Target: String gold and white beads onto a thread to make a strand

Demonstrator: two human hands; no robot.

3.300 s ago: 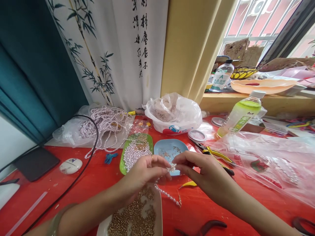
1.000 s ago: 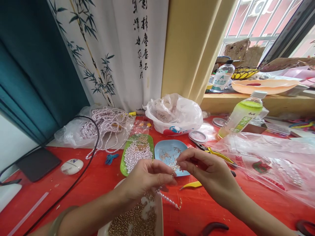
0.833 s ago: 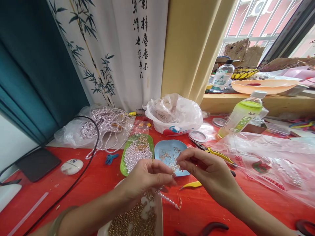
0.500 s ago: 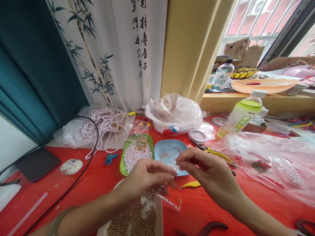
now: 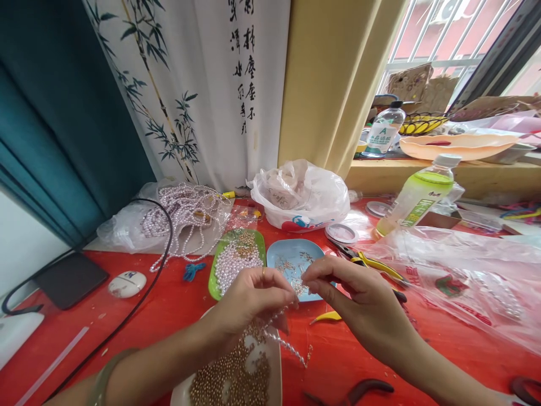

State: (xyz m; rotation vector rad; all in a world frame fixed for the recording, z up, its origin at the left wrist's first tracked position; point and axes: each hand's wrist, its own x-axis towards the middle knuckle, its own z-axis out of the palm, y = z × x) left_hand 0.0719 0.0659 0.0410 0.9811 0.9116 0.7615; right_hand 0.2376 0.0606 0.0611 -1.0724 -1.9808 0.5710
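Note:
My left hand [image 5: 257,296] is closed in a pinch around a strand of small pearl beads [image 5: 291,348], which hangs below the fingers and ends in a little gold-coloured piece [image 5: 310,353]. Facing it, my right hand [image 5: 350,287] pinches with thumb and forefinger; whatever lies between them is too fine to make out. Under my left hand stands a pale tray [image 5: 276,378] of gold beads. Just beyond the hands, a green tray [image 5: 213,282] holds white pearl beads and some gold ones. A blue tray [image 5: 276,251] with small metal findings sits beside it.
Yellow-handled pliers [image 5: 382,266] and yellow tweezers [image 5: 327,317] lie by my right hand. Dark-handled pliers [image 5: 369,386] rest near the front edge. Bead strings [image 5: 181,211], a bagged bowl [image 5: 300,197], a drink bottle [image 5: 418,194] and a black cable [image 5: 169,225] surround the work area.
My left fingertips have drawn slightly away from my right ones, widening the gap. The bead strand moves along with my left hand, and the view has shifted a little.

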